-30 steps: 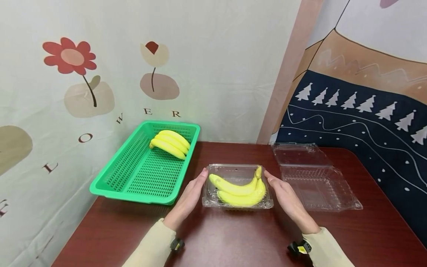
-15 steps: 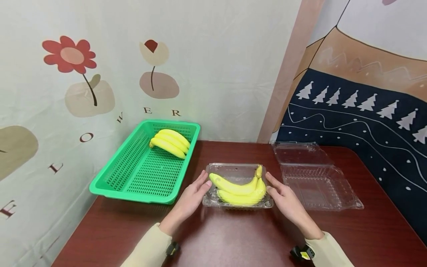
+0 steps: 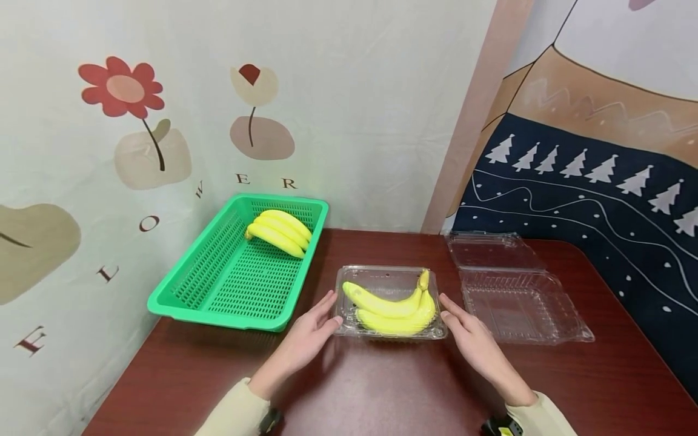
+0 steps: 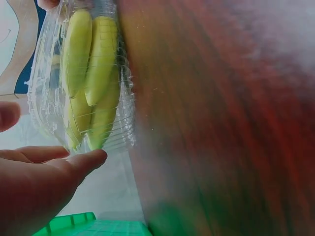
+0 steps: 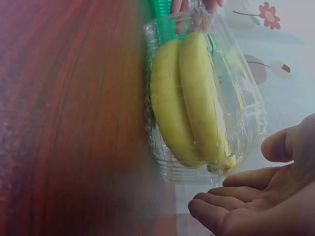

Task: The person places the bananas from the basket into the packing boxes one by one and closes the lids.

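Observation:
A clear plastic clamshell box [image 3: 376, 275] with its lid down sits on the table, a bunch of bananas [image 3: 400, 307] inside it. At the box's left side is my left hand [image 3: 308, 336], fingers extended, its thumb by the front left corner. Facing it on the right, my right hand [image 3: 473, 340] has its fingers stretched out close to the box's side. In the left wrist view, the fingertips [image 4: 93, 158] reach the box's end; contact is hard to judge. The right wrist view has the fingers [image 5: 211, 211] slightly apart from the box, palm turned toward it.
To the left stands a green plastic basket [image 3: 218, 321] with another bunch of bananas [image 3: 278, 231] at its far end. A second clear clamshell box [image 3: 523, 309] lies with its lid raised back on the right. Printed cloth walls [image 3: 360, 151] border the brown table [image 3: 376, 387].
Both hands have slid back toward me along the box's sides, and their thumbs have come down from the upper edges. The box and its bananas have stayed in place.

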The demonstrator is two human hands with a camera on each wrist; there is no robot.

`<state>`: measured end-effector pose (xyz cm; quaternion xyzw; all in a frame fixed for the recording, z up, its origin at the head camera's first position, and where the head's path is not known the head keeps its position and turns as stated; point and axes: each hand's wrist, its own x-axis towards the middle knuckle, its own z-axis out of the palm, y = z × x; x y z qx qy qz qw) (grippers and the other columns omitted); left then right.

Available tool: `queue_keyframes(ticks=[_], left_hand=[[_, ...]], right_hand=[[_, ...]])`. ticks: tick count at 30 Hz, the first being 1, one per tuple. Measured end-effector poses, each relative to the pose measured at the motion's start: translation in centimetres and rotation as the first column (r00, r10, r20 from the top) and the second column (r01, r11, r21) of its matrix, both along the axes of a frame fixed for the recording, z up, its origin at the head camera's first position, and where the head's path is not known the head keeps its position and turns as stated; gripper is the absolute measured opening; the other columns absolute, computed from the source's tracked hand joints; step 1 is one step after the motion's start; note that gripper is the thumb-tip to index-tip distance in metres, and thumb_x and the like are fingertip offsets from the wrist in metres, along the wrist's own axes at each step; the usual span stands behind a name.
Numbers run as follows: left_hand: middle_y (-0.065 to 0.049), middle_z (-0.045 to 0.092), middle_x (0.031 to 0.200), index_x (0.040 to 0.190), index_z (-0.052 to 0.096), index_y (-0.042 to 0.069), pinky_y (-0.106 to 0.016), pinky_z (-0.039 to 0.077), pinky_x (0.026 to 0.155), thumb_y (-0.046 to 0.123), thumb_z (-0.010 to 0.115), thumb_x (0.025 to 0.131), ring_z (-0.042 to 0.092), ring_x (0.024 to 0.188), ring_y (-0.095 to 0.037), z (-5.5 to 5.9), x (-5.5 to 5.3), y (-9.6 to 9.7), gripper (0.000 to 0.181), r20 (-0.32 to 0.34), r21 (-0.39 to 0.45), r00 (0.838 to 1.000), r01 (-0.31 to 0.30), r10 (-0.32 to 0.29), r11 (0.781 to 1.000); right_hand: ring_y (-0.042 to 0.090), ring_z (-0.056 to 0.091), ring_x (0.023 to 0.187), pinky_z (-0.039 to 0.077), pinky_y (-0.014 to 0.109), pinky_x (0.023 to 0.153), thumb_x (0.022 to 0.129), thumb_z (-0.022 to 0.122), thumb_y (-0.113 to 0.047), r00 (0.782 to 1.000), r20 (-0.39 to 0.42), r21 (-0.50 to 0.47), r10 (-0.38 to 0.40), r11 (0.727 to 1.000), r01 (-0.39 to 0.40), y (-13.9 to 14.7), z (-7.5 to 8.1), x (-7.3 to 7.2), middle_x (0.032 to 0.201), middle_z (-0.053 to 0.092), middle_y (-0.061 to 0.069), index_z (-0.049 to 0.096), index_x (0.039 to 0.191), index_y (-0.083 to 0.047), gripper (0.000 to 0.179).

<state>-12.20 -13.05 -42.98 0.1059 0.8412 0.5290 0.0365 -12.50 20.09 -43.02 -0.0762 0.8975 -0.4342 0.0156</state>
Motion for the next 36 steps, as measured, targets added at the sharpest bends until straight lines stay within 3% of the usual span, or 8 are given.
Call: queue_keyframes(ticks=[6, 10, 15, 19, 24, 26, 31, 36], left_hand=[[-0.023, 0.033, 0.163, 0.153, 0.042, -0.007, -0.046, 0.041, 0.111, 0.008, 0.061, 0.102, 0.042, 0.146, -0.035, -0.23, 0.41, -0.07, 0.056, -0.017, 0.062, 1.0, 0.015, -0.014, 0.998], [-0.024, 0.036, 0.162, 0.152, 0.043, -0.007, -0.045, 0.043, 0.11, 0.01, 0.061, 0.103, 0.044, 0.144, -0.034, -0.34, 0.56, -0.04, 0.055, -0.035, 0.058, 0.999, 0.009, -0.007, 0.998], [-0.026, 0.036, 0.161, 0.153, 0.042, -0.008, -0.044, 0.044, 0.109, 0.005, 0.061, 0.102, 0.045, 0.143, -0.037, -0.59, 0.72, 0.08, 0.056, -0.032, 0.085, 0.999, 0.0, 0.003, 0.996], [-0.031, 0.047, 0.151, 0.152, 0.043, -0.008, -0.046, 0.049, 0.105, 0.001, 0.062, 0.099, 0.054, 0.134, -0.043, -0.64, 0.7, 0.2, 0.057, -0.011, 0.117, 1.0, -0.028, 0.029, 0.993], [-0.029, 0.062, 0.134, 0.15, 0.049, -0.002, -0.04, 0.06, 0.089, 0.001, 0.065, 0.096, 0.067, 0.117, -0.04, -0.6, 0.55, 0.28, 0.056, 0.022, 0.102, 0.996, -0.084, 0.083, 0.991], [-0.025, 0.066, 0.129, 0.148, 0.052, 0.0, -0.037, 0.062, 0.084, 0.001, 0.065, 0.095, 0.069, 0.112, -0.036, -0.71, 0.39, 0.3, 0.055, 0.026, 0.086, 0.994, -0.104, 0.102, 0.991], [-0.02, 0.067, 0.126, 0.143, 0.057, 0.002, -0.031, 0.061, 0.076, 0.002, 0.066, 0.091, 0.071, 0.102, -0.027, -0.82, 0.0, 0.35, 0.053, 0.0, 0.025, 0.99, -0.141, 0.141, 0.99], [-0.022, 0.065, 0.128, 0.141, 0.059, 0.001, -0.029, 0.059, 0.069, 0.0, 0.067, 0.088, 0.069, 0.088, -0.02, -0.78, -0.08, 0.52, 0.053, -0.011, 0.024, 0.989, -0.144, 0.145, 0.989]], right_hand=[[0.034, 0.051, 0.136, 0.04, 0.058, 0.112, 0.108, 0.049, -0.021, 1.0, -0.014, 0.041, -0.017, 0.999, 0.018, -0.06, -0.11, 0.42, 0.151, 0.052, 0.016, 0.048, 0.153, -0.002, 0.049], [0.022, 0.062, 0.098, 0.049, 0.043, 0.092, 0.104, 0.054, -0.016, 0.999, -0.031, 0.06, -0.015, 0.998, 0.017, -0.13, -0.33, 0.4, 0.137, 0.064, 0.016, 0.05, 0.152, 0.0, 0.05], [0.011, 0.044, 0.066, 0.042, 0.029, 0.071, 0.103, 0.056, -0.014, 1.0, -0.016, 0.035, -0.01, 0.999, 0.011, -0.02, -0.64, 0.4, 0.114, 0.068, 0.013, 0.05, 0.151, 0.002, 0.051], [0.009, 0.047, 0.068, 0.042, 0.027, 0.069, 0.104, 0.056, -0.017, 1.0, -0.009, 0.026, -0.002, 1.0, 0.002, 0.06, -0.62, 0.48, 0.112, 0.07, 0.018, 0.05, 0.15, 0.004, 0.051], [0.014, 0.059, 0.084, 0.049, 0.027, 0.076, 0.103, 0.058, -0.019, 1.0, 0.016, 0.017, 0.016, 1.0, -0.017, 0.12, -0.51, 0.42, 0.131, 0.066, 0.023, 0.05, 0.149, 0.006, 0.054], [0.018, 0.062, 0.103, 0.051, 0.03, 0.085, 0.103, 0.059, -0.02, 1.0, 0.021, 0.018, 0.023, 1.0, -0.023, 0.13, -0.57, 0.38, 0.142, 0.06, 0.023, 0.051, 0.148, 0.007, 0.054], [0.026, 0.063, 0.119, 0.053, 0.038, 0.095, 0.101, 0.06, -0.02, 0.998, 0.063, -0.003, 0.01, 1.0, -0.01, 0.05, -0.76, 0.24, 0.138, 0.062, 0.025, 0.054, 0.144, 0.009, 0.052], [0.022, 0.068, 0.106, 0.055, 0.033, 0.088, 0.1, 0.062, -0.021, 0.996, 0.09, -0.012, -0.027, 1.0, 0.028, -0.02, -0.82, 0.09, 0.12, 0.072, 0.016, 0.061, 0.137, 0.006, 0.046]])
